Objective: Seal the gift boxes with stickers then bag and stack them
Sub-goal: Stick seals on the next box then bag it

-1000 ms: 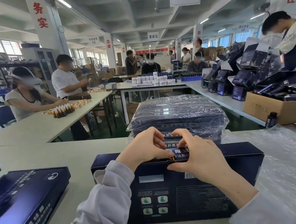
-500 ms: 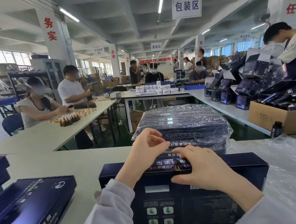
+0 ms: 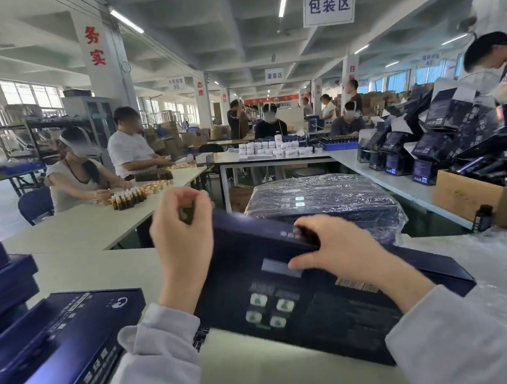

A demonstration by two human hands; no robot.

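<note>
A dark blue gift box [image 3: 313, 313] lies in front of me on the white table [image 3: 96, 269], back face up, with its far edge raised and the box skewed. My left hand [image 3: 184, 240] is at the far left corner, fingers curled round it. My right hand [image 3: 339, 252] grips the far edge, fingers over the top and thumb on the face. Behind the box stands a stack of bagged boxes [image 3: 324, 205] in clear plastic. The sticker is hidden under my right fingers.
More dark blue boxes lie at the near left [image 3: 62, 337], with another stack [image 3: 5, 281] at the left edge. Clear plastic bags [image 3: 503, 265] cover the table on the right. A cardboard carton [image 3: 469, 202] and a small bottle [image 3: 483, 216] stand beyond. People work at tables behind.
Both hands were pressing a sticker on the box's far edge. Now the far edge is lifted and the box is turned; my left hand has moved left and up to the corner.
</note>
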